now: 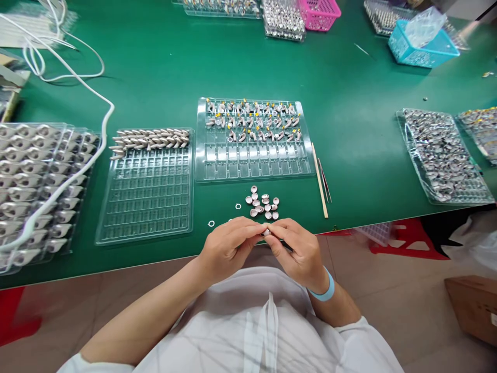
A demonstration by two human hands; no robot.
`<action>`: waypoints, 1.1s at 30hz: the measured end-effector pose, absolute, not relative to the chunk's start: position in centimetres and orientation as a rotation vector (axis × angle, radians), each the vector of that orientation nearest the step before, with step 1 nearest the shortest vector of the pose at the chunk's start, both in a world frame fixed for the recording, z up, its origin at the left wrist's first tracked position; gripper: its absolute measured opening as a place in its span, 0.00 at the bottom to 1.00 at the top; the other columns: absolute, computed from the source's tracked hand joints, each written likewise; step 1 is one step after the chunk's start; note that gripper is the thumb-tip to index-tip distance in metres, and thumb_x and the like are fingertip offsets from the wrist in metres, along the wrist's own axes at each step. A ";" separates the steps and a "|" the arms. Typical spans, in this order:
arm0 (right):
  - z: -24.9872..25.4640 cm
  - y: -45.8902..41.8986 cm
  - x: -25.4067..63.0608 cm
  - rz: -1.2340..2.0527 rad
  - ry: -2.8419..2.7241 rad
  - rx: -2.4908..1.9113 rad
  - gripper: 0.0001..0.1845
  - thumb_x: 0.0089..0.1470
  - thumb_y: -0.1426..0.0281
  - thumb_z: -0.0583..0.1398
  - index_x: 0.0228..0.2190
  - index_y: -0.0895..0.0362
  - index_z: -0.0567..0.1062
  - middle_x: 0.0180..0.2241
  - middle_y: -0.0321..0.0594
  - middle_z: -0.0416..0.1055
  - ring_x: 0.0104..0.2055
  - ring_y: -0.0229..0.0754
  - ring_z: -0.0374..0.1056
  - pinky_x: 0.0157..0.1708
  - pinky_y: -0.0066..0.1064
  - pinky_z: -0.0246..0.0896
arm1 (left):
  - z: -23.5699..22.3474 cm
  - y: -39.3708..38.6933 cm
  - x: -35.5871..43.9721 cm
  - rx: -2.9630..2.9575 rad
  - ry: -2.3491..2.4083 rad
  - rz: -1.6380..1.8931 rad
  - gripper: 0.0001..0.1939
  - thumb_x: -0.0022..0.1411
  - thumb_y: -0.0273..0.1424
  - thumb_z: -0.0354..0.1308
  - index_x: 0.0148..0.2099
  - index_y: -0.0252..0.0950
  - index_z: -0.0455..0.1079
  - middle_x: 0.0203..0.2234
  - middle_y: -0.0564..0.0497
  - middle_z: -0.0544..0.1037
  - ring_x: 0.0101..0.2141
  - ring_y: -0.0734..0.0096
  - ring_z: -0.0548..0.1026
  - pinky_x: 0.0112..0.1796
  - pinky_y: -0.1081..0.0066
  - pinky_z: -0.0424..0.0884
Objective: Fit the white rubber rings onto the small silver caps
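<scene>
Both hands meet at the table's front edge, fingertips pinched around a small silvery part (266, 232) whose exact kind is mostly hidden. My left hand (229, 243) is closed on it from one side, my right hand (297, 248) from the other. Just beyond the fingers lies a loose cluster of small round metal caps (267, 207). Thin white rings lie to the left, one ring (238, 206) near the caps and another ring (211, 224) closer to the edge. Behind them sits a clear tray (252, 160) with rows of small curved parts with yellow bits.
Left stands another clear tray (145, 207) partly filled with beige parts, then stacked trays of metal shells (23, 171) crossed by a white cable (106, 122). A wooden stick (320, 181) and tweezers (324, 180) lie right. Farther off are a filled tray (438, 155), blue basket (421, 49) and pink basket (320, 14).
</scene>
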State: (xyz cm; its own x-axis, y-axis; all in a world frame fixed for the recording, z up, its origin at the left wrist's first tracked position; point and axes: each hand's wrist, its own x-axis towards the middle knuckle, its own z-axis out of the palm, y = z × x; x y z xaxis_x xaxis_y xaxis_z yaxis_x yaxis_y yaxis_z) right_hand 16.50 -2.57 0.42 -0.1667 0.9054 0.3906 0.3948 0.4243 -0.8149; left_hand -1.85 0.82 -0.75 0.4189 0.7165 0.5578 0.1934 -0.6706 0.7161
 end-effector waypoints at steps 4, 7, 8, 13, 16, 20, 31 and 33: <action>0.3 -2.7 16.6 0.646 -1.801 -1.123 0.17 0.58 0.78 0.58 0.49 0.55 0.74 0.39 0.46 0.76 0.40 0.42 0.73 0.37 0.35 0.74 | -0.9 0.7 -1.8 2.110 0.773 1.254 0.16 0.62 0.17 0.57 0.51 0.36 0.72 0.34 0.45 0.81 0.33 0.70 0.79 0.33 0.71 0.76; 0.2 -2.8 16.5 0.665 -1.804 -1.114 0.18 0.59 0.77 0.58 0.50 0.56 0.73 0.41 0.47 0.75 0.41 0.43 0.73 0.38 0.36 0.74 | -1.0 0.7 -1.8 2.099 0.794 1.269 0.15 0.61 0.18 0.58 0.49 0.35 0.73 0.33 0.45 0.81 0.33 0.70 0.79 0.33 0.72 0.76; 0.2 -2.8 16.5 0.676 -1.799 -1.111 0.18 0.59 0.77 0.58 0.50 0.56 0.73 0.40 0.47 0.75 0.41 0.43 0.72 0.38 0.36 0.74 | -1.0 0.7 -1.8 2.095 0.800 1.273 0.15 0.61 0.18 0.59 0.48 0.35 0.73 0.33 0.45 0.81 0.32 0.70 0.79 0.33 0.72 0.76; 0.3 -2.8 16.1 0.677 -1.764 -1.125 0.16 0.59 0.76 0.58 0.49 0.56 0.73 0.39 0.46 0.75 0.38 0.42 0.72 0.36 0.36 0.73 | -0.9 0.6 -1.6 2.035 0.834 1.283 0.13 0.61 0.20 0.59 0.47 0.37 0.74 0.33 0.46 0.82 0.33 0.71 0.80 0.33 0.74 0.77; 0.4 -2.7 16.1 0.702 -1.733 -1.124 0.14 0.60 0.76 0.58 0.47 0.57 0.74 0.37 0.46 0.75 0.37 0.42 0.71 0.35 0.35 0.72 | -0.9 0.6 -1.5 1.964 0.835 1.282 0.13 0.61 0.20 0.59 0.47 0.37 0.75 0.33 0.46 0.82 0.33 0.70 0.81 0.33 0.74 0.78; 0.5 -2.6 16.3 0.813 -1.665 -1.129 0.13 0.60 0.74 0.59 0.46 0.56 0.76 0.35 0.43 0.75 0.36 0.39 0.71 0.35 0.33 0.71 | -1.1 0.5 -1.6 1.859 0.818 1.250 0.14 0.61 0.19 0.59 0.47 0.36 0.76 0.32 0.46 0.82 0.33 0.70 0.80 0.33 0.73 0.78; -0.3 -3.0 16.4 1.118 -1.390 -1.194 0.13 0.60 0.68 0.60 0.46 0.53 0.78 0.37 0.41 0.74 0.31 0.36 0.71 0.29 0.28 0.73 | -0.9 0.6 -1.2 1.774 0.939 1.230 0.12 0.60 0.22 0.63 0.44 0.41 0.79 0.28 0.51 0.76 0.29 0.75 0.74 0.27 0.77 0.72; -0.4 -3.0 16.3 1.133 -1.365 -1.200 0.12 0.60 0.68 0.60 0.46 0.52 0.78 0.38 0.42 0.74 0.31 0.36 0.71 0.28 0.28 0.72 | -0.9 0.6 -1.1 1.742 0.915 1.206 0.13 0.61 0.22 0.62 0.46 0.41 0.79 0.27 0.51 0.76 0.27 0.76 0.73 0.26 0.77 0.71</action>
State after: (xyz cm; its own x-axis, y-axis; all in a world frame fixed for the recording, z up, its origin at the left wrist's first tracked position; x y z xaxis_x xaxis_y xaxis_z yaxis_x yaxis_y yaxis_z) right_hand 16.31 -3.05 -0.37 -0.0565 0.9952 0.0797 0.1047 0.0853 -0.9908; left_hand -1.14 0.58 -0.86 0.2806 0.8874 0.3659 0.1139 -0.4093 0.9053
